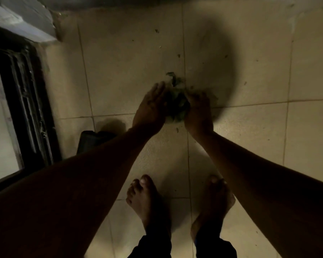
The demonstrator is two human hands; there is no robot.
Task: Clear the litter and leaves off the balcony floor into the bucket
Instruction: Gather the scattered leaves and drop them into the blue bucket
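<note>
A small pile of green leaves (176,101) lies on the beige tiled floor (131,71), squeezed between both my hands. My left hand (151,107) presses its straight fingers against the pile's left side. My right hand (199,108) cups the right side, its fingers curled over the leaves. A few leaf tips (171,75) stick out beyond my fingers. Small loose scraps (157,31) lie scattered on the tiles further ahead, and one scrap (177,129) lies near my wrists. No bucket is plainly visible.
My bare feet (144,198) stand just behind the pile. A dark object (93,140), too dim to identify, sits at the left, partly hidden by my left forearm. A black door frame (30,101) runs along the left, and a wall base (119,4) lies ahead.
</note>
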